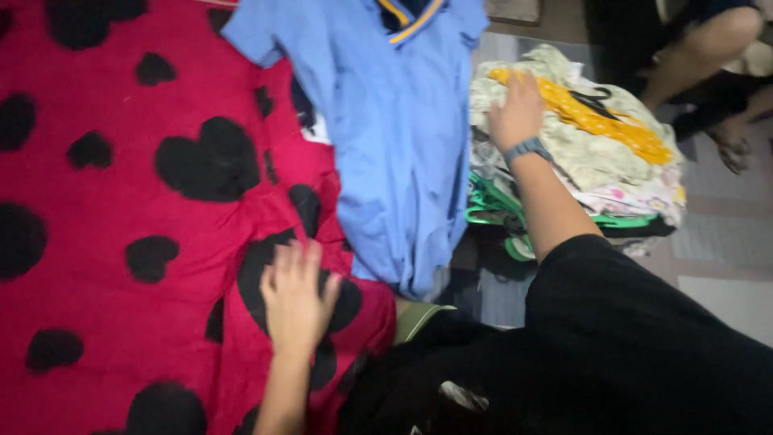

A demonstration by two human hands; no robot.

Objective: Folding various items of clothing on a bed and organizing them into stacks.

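My left hand (295,296) lies flat, fingers spread, on a red blanket (105,209) with black heart-shaped spots. A light blue shirt (392,121) with a yellow-trimmed collar is spread out on the blanket to the right of that hand. My right hand (515,111), with a grey band on the wrist, rests palm down on top of a pile of folded clothes (600,149), touching a yellow spotted piece. Neither hand grips anything.
Green hangers (491,211) stick out from under the pile. Another person's bare legs and foot (708,56) are at the top right on the tiled floor (725,266). My black clothing (612,354) fills the lower right.
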